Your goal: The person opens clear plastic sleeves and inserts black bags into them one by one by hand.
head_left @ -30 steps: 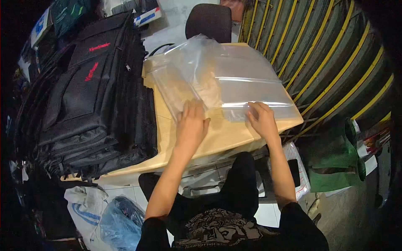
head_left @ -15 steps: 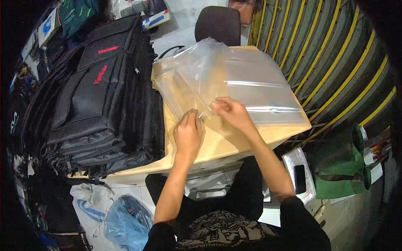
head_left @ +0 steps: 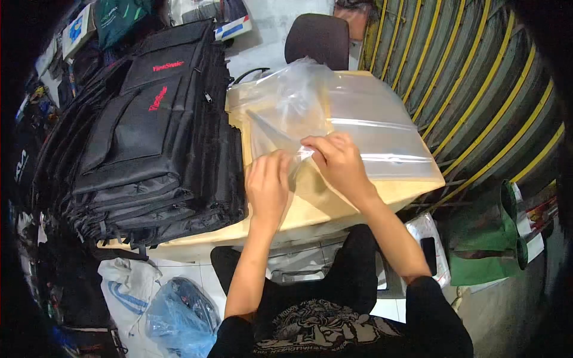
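A clear plastic bag [head_left: 292, 98] stands partly raised and crumpled over the wooden table [head_left: 322, 200]. Its near edge is pinched between the fingers of my left hand [head_left: 267, 182] and my right hand [head_left: 340, 164], which are a short way apart. The fingertips of both hands are curled closed on the thin film. Flat on the right of the table lies a stack of clear plastic bags [head_left: 376, 131], just beyond my right hand. To the left of my left hand is a pile of black fabric bags [head_left: 143, 131] with red lettering.
A dark chair back [head_left: 316, 40] stands behind the table. Yellow-striped dark material [head_left: 465, 89] curves along the right. Below it are a green bag [head_left: 483, 238] and a phone [head_left: 428, 255] on a white package. A blue plastic bag [head_left: 182, 316] lies on the floor at lower left.
My right hand has closed onto the plastic bag's edge, where its fingers were looser before. The bag's near edge is drawn up between both hands. The whole view has shifted slightly.
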The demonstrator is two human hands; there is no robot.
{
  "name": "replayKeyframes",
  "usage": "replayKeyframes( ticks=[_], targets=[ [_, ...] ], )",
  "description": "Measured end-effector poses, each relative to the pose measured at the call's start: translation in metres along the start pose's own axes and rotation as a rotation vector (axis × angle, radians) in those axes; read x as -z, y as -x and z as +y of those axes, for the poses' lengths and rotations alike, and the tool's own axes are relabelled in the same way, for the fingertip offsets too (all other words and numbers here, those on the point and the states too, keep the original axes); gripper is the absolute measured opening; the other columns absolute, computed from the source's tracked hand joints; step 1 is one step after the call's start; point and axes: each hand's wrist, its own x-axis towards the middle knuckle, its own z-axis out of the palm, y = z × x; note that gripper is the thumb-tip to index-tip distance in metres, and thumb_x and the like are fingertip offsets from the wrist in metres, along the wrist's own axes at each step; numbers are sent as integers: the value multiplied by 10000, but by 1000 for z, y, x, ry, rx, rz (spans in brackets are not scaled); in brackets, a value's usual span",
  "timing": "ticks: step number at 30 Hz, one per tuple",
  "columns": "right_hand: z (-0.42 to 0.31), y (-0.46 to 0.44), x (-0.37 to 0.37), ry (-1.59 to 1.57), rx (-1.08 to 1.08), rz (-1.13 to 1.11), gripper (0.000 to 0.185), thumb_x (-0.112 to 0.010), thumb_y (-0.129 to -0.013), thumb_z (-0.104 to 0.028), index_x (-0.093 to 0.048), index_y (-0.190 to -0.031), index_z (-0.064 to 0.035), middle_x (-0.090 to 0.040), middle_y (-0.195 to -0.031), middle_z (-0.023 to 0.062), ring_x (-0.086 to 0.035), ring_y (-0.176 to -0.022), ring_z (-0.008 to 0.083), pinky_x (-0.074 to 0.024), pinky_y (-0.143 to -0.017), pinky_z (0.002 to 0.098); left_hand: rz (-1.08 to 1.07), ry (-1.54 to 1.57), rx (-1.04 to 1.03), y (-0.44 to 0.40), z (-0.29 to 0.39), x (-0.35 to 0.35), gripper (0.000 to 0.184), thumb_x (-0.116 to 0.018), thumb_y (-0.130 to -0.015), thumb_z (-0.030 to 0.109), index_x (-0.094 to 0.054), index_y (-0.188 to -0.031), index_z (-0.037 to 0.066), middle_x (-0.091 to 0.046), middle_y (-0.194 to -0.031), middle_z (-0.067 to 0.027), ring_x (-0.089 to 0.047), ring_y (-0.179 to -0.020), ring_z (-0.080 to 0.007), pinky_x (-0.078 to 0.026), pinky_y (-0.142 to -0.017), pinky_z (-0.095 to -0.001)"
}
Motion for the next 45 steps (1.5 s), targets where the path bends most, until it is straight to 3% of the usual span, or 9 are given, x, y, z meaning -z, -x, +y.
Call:
replayKeyframes(
  ticks=[1, 6, 16, 21, 24, 28, 36, 39, 45],
  targets=[
    [-2, -12, 7, -13, 66, 60, 232, -681, -731, -23, -613, -945, -82, -649, -857, 70, -601, -766, 255, -456, -759, 366, -39, -49, -67, -5, 4, 5, 210, -654, -821, 92, -605, -1015, 28, -612, -946, -132, -605, -754, -306, -468, -678, -369],
    [21, -50, 25, -124, 66, -281, 321, -722, -691, -68, -615, -993, -68, -619, -804, 83, -605, -785, 265, -471, -724, 354, -234, -174, 27, 4, -9, 3, 231, -636, -800, 53, -589, -1025, 49, -570, -948, -106, -575, -858, -293, -464, -721, -384],
    [69, -92, 67, -444, -258, -740, 235, -719, -785, -179, -715, -976, -41, -712, -910, 79, -645, -803, 132, -498, -756, 279, -113, -220, 196, 16, -14, 7, 411, -593, -743, -53, -551, -1140, 48, -540, -1072, -145, -562, -969, -335, -474, -802, -395],
    [83, -91, 60, -572, -332, -512, 255, -648, -858, -232, -709, -935, 3, -703, -874, 72, -632, -781, 126, -495, -747, 267, -22, -134, 245, 17, -12, 6, 448, -643, -797, 53, -497, -1219, 24, -478, -1174, -183, -499, -1091, -360, -443, -862, -403],
    [79, -94, 49, -591, -543, -204, 247, -643, -865, -212, -685, -927, 24, -686, -844, 74, -624, -771, 115, -488, -711, 252, 157, -407, -3, 13, 15, 4, 540, -688, -803, 169, -448, -1262, 16, -394, -1250, -209, -390, -1174, -391, -369, -930, -458],
    [80, -89, 21, -709, -467, -108, 217, -702, -810, -183, -664, -883, 17, -645, -765, 34, -574, -685, 94, -439, -614, 221, 188, -166, -113, 9, 23, -16, 694, -735, -763, 304, -402, -1315, 48, -338, -1300, -186, -342, -1186, -380, -311, -936, -468],
    [45, -100, 10, -738, -556, -338, 177, -681, -826, -145, -658, -919, 4, -634, -774, 18, -553, -681, 78, -454, -623, 217, -89, -286, -217, -46, 16, -37, 366, -574, -708, 56, -579, -1074, 52, -529, -1112, -75, -483, -1065, -246, -316, -827, -443],
    [59, -109, 3, -767, -531, -182, 212, -676, -842, -185, -666, -922, 11, -630, -762, 23, -552, -668, 90, -453, -615, 231, -88, -361, -216, -41, 8, -38, 170, -591, -731, 123, -643, -876, 49, -568, -1048, -74, -502, -1055, -233, -329, -839, -457],
    [77, -178, 50, -920, -440, 246, 238, -627, -867, -198, -671, -981, 6, -628, -799, 28, -542, -699, 113, -437, -661, 250, -364, -582, -116, -16, -10, -56, 81, -600, -724, 72, -655, -781, 56, -599, -888, -66, -521, -951, -234, -339, -845, -435]
  ],
)
